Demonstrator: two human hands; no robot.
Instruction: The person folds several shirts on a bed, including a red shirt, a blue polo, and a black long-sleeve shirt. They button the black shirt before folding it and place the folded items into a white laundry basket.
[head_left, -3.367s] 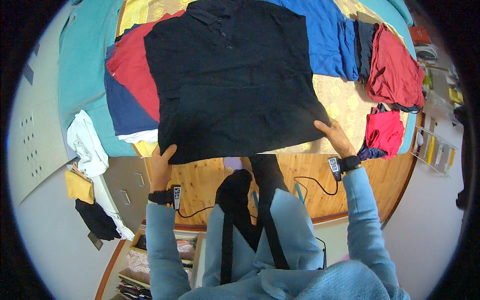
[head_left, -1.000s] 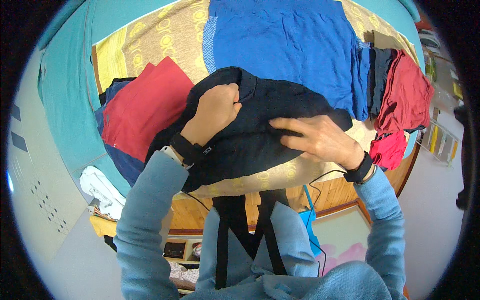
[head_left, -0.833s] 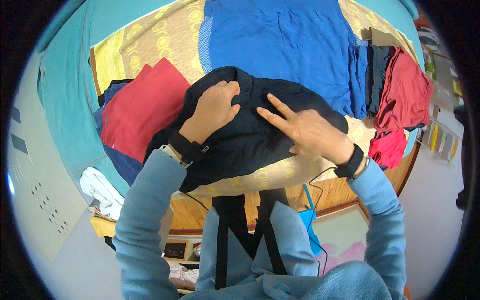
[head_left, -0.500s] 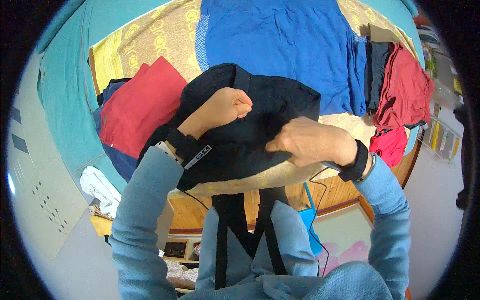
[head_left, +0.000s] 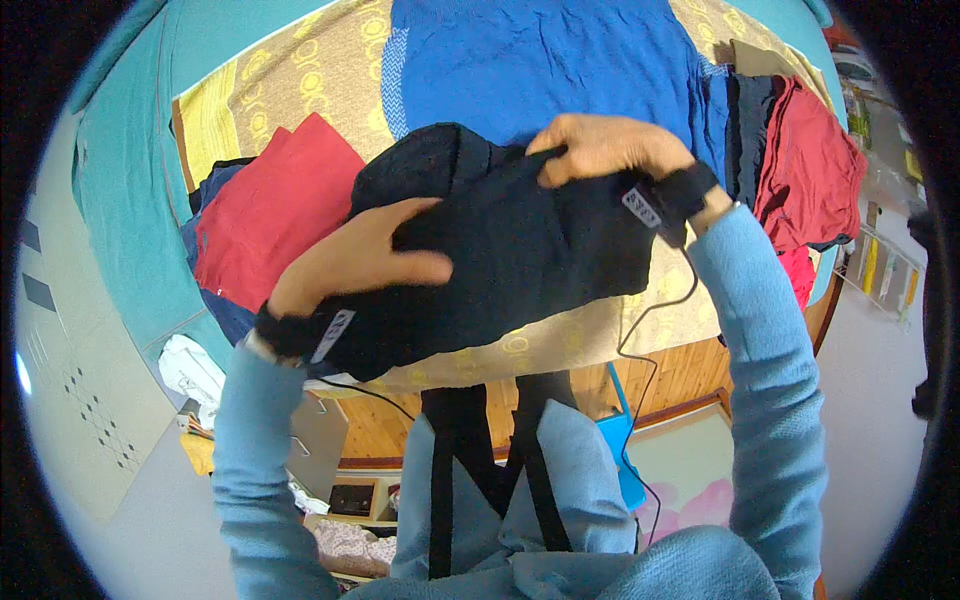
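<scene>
A black garment (head_left: 520, 260) lies partly folded in front of me on a patterned towel (head_left: 560, 335); its exact kind does not show. On its left part rests my left hand (head_left: 350, 255), thumb and fingers apart and nothing gripped. At the far edge, my right hand (head_left: 610, 148) pinches the black cloth between thumb and fingers. Beyond the garment a blue piece of clothing (head_left: 560, 70) is spread flat. Close to my left hand lies a folded red garment (head_left: 280, 210), on top of dark blue cloth.
Folded dark and red clothes (head_left: 810, 170) are stacked at the right. Teal fabric (head_left: 120, 220) covers the surface beneath the towel. White cloth (head_left: 190, 375) sits at the lower left. Thin black cables (head_left: 655, 370) hang from both wristbands.
My right hand has moved up and away, taking the garment's near right part over toward the far edge. My left hand has opened and shifted down and left.
</scene>
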